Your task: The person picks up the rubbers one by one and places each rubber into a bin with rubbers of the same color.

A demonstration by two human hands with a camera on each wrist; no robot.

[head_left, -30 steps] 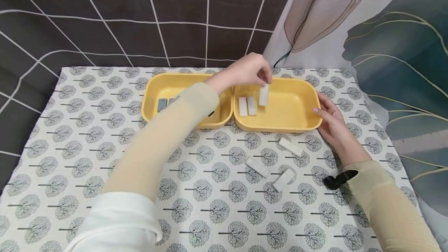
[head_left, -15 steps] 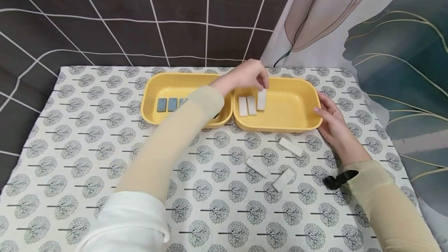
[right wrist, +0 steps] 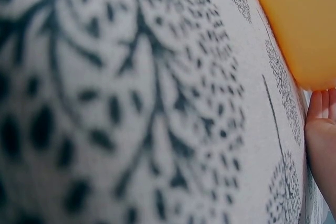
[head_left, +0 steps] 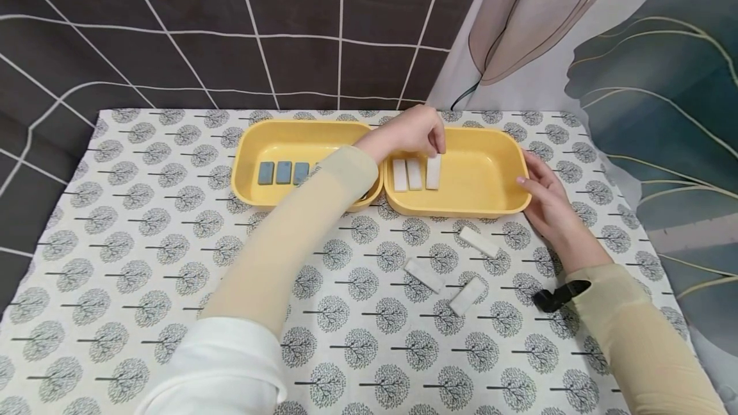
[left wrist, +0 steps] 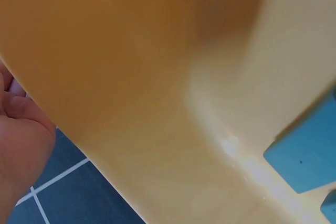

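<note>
In the head view my left hand [head_left: 419, 130] reaches over the right yellow bin [head_left: 473, 212]. Its fingertips pinch the far end of a white rectangular block [head_left: 433, 173], whose near end is at or close to the bin floor. Two similar white blocks [head_left: 400, 175] lie side by side just left of it. My right hand [head_left: 548, 203] holds the right end of the same bin, thumb over the rim and fingers outside. The right wrist view shows those fingers [right wrist: 316, 104] against the yellow wall.
The left yellow bin [head_left: 248, 136] adjoins the right one and contains several blue blocks [head_left: 266, 173], partly hidden by my left forearm. On the tree-print cloth [head_left: 144, 242] in front lie three more white blocks [head_left: 467, 296]. A dark tiled-pattern backdrop [head_left: 288, 31] stands behind.
My left hand has brought the white block nearer and lower into the right bin, beside the other two. More blue blocks show as the left forearm shifts right. My right hand stays put.
</note>
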